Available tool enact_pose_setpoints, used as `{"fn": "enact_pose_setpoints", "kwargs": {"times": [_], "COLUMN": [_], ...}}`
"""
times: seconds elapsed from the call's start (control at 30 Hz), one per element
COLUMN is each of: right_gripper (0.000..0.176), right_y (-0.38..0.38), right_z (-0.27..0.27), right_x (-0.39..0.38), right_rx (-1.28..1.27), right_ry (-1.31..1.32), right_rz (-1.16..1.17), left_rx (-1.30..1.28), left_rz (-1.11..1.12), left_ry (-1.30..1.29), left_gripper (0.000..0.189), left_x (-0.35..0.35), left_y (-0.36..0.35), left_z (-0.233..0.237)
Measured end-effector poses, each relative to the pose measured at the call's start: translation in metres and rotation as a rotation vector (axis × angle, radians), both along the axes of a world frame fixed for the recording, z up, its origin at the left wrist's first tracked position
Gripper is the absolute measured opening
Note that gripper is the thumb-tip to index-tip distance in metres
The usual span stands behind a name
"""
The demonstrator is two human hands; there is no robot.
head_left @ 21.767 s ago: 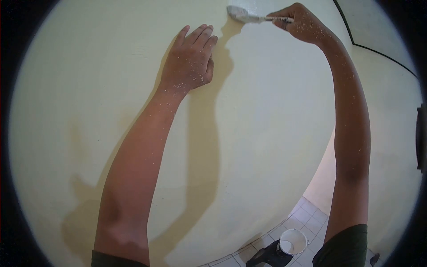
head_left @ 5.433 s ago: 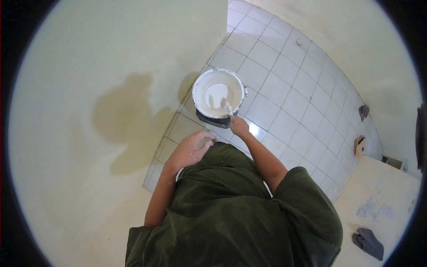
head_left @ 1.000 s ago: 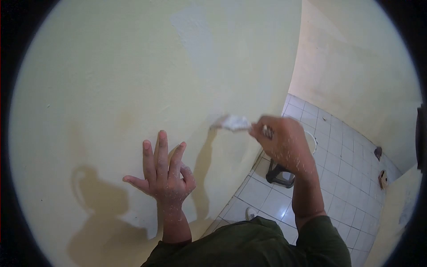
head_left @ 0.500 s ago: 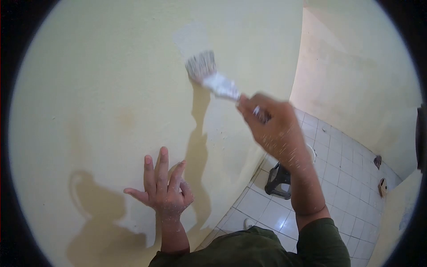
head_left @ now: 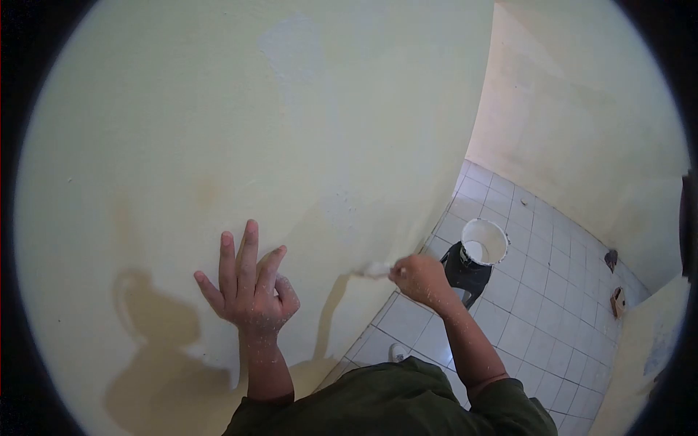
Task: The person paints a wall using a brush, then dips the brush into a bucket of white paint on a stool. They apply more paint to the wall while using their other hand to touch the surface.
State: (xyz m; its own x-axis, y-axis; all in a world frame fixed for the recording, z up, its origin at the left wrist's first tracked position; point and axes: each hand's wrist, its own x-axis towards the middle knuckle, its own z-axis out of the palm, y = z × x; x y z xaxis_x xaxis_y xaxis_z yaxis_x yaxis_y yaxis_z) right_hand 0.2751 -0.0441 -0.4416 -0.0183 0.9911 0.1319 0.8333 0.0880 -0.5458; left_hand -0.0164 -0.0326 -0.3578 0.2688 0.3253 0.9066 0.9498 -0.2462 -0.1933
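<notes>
My right hand, speckled with white paint, is closed around the handle of a paintbrush. The brush is low by the right part of the pale yellow wall, blurred by motion, its bristles pointing left. Spread fingers and fingertips of my left hand rest at the wall, lower left of centre, with nothing held. High on the wall shows a whitish painted patch, and a smaller white speckled spot lies above the brush.
A white bucket with paint-smeared rim stands on a dark stool, right of my right hand. White floor tiles run to the far wall. Near it lie a dark crumpled item and a brownish object.
My right hand has swung the paintbrush down from high on the wall to low near its right edge. The bucket has come into full view. My left hand stays spread at the wall.
</notes>
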Motion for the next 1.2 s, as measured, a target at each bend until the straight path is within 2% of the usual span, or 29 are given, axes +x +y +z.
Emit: {"fn": "enact_pose_setpoints", "kwargs": {"times": [0.17, 0.27, 0.33, 0.43, 0.53, 0.6, 0.73, 0.83, 0.9, 1.03, 1.2], "right_gripper": [0.021, 0.018, 0.016, 0.015, 0.017, 0.02, 0.025, 0.023, 0.02, 0.018, 0.021], "right_y": [0.016, 0.014, 0.015, 0.018, 0.012, 0.006, -0.003, -0.015, -0.013, -0.009, 0.006], "right_z": [0.11, 0.171, 0.186, 0.183, 0.15, 0.107, 0.0, -0.052, -0.087, -0.079, 0.006], "right_x": [-0.01, -0.011, -0.013, -0.018, -0.021, -0.025, -0.044, -0.045, -0.035, -0.023, -0.015], "right_rx": [0.301, 0.537, 0.643, 0.838, 0.737, 0.548, 0.343, 0.099, 0.023, -0.003, 0.1], "right_ry": [0.161, 0.358, 0.538, 0.509, 0.44, 0.368, 0.353, 0.274, 0.23, 0.184, 0.267], "right_rz": [-0.077, -0.147, -0.168, -0.128, -0.156, -0.111, -0.104, -0.136, -0.106, -0.104, -0.046], "left_rx": [-0.039, -0.084, -0.095, -0.117, -0.107, -0.086, -0.037, -0.03, -0.039, -0.038, -0.031], "left_rz": [-0.01, -0.029, -0.035, -0.022, -0.032, -0.043, -0.037, -0.026, -0.026, -0.048, -0.073], "left_ry": [0.017, 0.019, 0.028, 0.034, 0.05, 0.052, 0.057, 0.052, 0.053, 0.059, 0.047], "left_gripper": [0.038, 0.038, 0.038, 0.034, 0.031, 0.03, 0.029, 0.028, 0.028, 0.029, 0.029], "left_x": [0.002, 0.001, 0.0, 0.0, -0.003, -0.004, -0.002, 0.003, 0.004, -0.002, -0.004], "left_y": [0.001, -0.003, -0.003, -0.006, -0.005, -0.003, 0.003, 0.006, 0.004, 0.01, 0.01], "left_z": [-0.004, -0.004, -0.008, -0.009, -0.014, -0.016, -0.016, -0.018, -0.021, -0.024, -0.027]}}
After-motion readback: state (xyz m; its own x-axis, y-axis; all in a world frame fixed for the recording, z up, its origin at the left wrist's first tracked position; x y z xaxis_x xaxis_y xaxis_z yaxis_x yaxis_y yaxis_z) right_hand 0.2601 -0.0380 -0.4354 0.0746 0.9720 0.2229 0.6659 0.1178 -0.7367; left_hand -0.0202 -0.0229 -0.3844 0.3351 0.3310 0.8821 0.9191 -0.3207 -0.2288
